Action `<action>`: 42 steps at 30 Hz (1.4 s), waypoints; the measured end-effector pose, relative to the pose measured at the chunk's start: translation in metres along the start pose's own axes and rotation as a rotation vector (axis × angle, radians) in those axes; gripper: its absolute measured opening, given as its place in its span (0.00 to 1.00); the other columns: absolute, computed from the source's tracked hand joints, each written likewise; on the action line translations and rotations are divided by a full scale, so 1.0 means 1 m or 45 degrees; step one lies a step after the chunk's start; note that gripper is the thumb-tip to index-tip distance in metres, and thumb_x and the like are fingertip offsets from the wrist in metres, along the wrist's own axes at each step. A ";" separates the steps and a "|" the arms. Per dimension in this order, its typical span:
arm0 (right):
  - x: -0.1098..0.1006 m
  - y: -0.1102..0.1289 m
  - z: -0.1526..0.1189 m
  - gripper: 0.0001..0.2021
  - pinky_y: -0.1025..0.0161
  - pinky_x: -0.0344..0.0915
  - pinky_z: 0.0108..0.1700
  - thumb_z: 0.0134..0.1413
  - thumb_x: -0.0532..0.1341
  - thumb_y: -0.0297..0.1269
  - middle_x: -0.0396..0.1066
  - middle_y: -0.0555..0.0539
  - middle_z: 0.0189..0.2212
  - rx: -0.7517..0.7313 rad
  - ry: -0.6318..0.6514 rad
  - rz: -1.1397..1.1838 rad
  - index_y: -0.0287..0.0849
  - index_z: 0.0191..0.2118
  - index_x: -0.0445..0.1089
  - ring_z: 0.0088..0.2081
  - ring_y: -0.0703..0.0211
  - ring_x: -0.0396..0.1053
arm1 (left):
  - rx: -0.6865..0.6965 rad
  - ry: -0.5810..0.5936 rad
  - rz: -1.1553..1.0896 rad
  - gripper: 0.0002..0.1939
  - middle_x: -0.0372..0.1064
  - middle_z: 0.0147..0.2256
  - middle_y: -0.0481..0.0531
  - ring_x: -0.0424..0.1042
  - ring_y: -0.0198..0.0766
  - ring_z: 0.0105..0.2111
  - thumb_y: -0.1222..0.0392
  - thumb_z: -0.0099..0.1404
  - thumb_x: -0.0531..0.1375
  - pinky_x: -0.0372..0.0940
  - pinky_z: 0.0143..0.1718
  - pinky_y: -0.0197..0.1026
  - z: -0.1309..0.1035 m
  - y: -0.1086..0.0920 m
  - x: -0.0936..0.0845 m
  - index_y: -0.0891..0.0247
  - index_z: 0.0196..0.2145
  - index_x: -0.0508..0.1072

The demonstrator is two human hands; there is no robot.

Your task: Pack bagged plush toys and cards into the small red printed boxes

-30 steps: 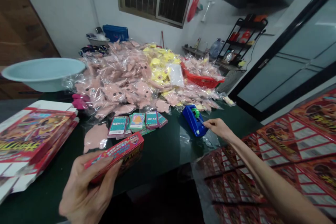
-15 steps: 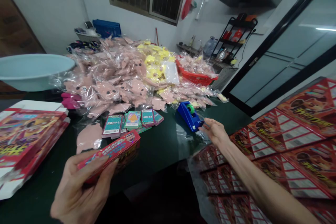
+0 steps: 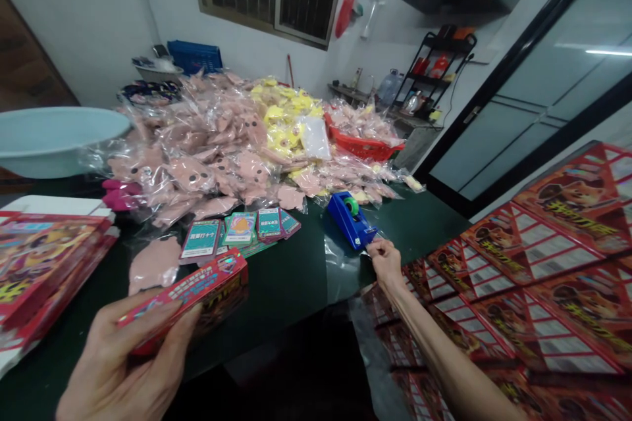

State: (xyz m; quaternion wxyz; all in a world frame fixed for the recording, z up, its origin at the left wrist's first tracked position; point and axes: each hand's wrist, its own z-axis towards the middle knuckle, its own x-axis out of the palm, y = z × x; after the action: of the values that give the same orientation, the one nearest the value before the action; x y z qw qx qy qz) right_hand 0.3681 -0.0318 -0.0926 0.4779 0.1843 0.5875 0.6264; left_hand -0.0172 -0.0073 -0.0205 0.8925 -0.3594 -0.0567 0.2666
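Left hand (image 3: 131, 355) at 8 o'clock pinched a printed red card box (image 3: 214, 284) between thumb and fingers near its near end, probably to leave the far end free; box hung above the dark green table (image 3: 291, 286), narrow printed side up, long axis running 8 to 2 o'clock, far end pointing to 2. Right hand (image 3: 385, 263) at 4 o'clock had its fingertips pressed together at the cutter end of the blue tape dispenser (image 3: 338, 216); any strip between them too small to tell. Dispenser pointed between 4 and 5, presumably set so the cutter faced that hand. Teal-backed cards (image 3: 240, 230) lay just past the box at 8, likely for easy reach. Further out: flat printed cartons (image 3: 47, 263) stacked between 8 and 9, bagged pink character pieces (image 3: 192, 174) at 10, shiny red packs (image 3: 557, 200) at 3 to 4.
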 end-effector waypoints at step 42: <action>0.082 0.212 -0.193 0.26 0.71 0.61 0.15 0.44 0.67 0.37 0.69 0.57 0.18 0.379 0.984 0.962 0.42 0.45 0.52 0.15 0.67 0.63 | 0.373 0.436 -0.075 0.19 0.65 0.36 0.49 0.69 0.32 0.33 0.71 0.59 0.60 0.66 0.30 0.33 0.012 -0.005 -0.015 0.56 0.47 0.69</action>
State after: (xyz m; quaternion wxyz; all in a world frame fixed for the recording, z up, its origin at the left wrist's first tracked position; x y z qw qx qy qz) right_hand 0.0950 -0.0416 0.0274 -0.0608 0.2043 0.6952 0.6865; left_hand -0.0309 -0.0108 -0.0067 0.9392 -0.2643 0.1245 0.1807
